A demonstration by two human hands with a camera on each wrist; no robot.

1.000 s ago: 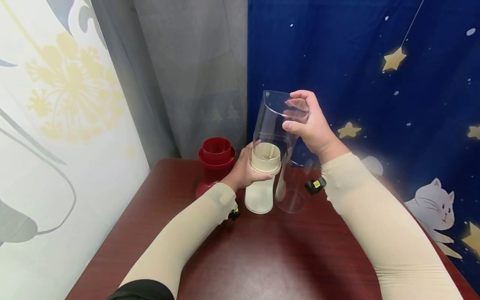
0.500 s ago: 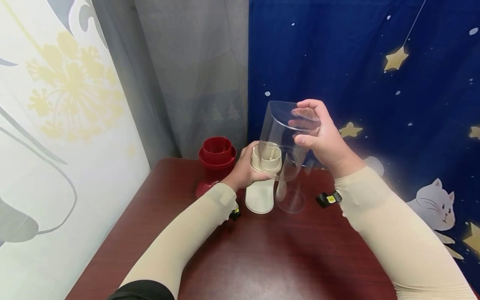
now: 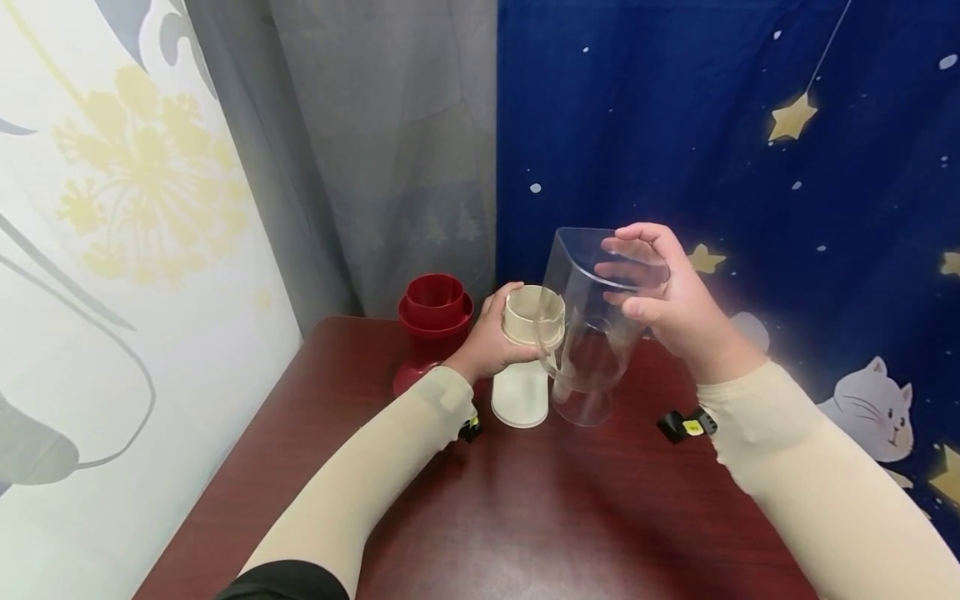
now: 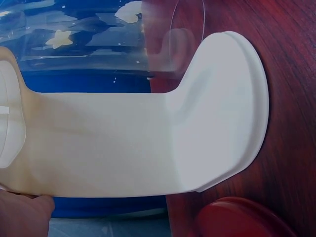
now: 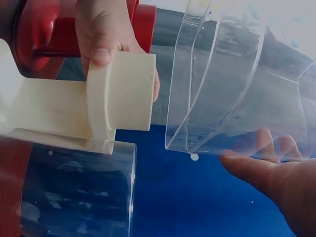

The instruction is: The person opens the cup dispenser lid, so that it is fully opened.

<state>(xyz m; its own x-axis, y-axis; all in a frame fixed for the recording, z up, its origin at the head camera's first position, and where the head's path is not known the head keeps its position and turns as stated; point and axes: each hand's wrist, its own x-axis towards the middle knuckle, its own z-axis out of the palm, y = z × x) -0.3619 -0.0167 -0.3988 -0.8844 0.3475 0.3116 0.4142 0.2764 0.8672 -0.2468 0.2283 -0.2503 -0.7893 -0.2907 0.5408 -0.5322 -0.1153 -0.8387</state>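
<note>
A cream stand point(image 3: 519, 396) with a ring-shaped collar stands upright on the table. My left hand point(image 3: 497, 337) grips its collar from the left side; in the left wrist view only a bit of that hand point(image 4: 24, 215) shows. A clear plastic container point(image 3: 577, 275), tilted, is held by my right hand point(image 3: 678, 304) near its upper rim, thumb in front and fingers on the far side. Its lower end overlaps the stand's right edge in the head view, while the right wrist view shows a gap between container point(image 5: 232, 94) and collar point(image 5: 131, 91).
Another clear container point(image 3: 585, 408) stands on the table right beside the cream stand. To the left is a red stand point(image 3: 435, 321) of similar shape, partly behind the left hand. The dark red table point(image 3: 480, 517) meets grey and blue curtains point(image 3: 645, 108) at the back.
My right hand has moved down and to the right with the clear container, from over the cream collar to its right side. The left hand keeps its grip in place.
</note>
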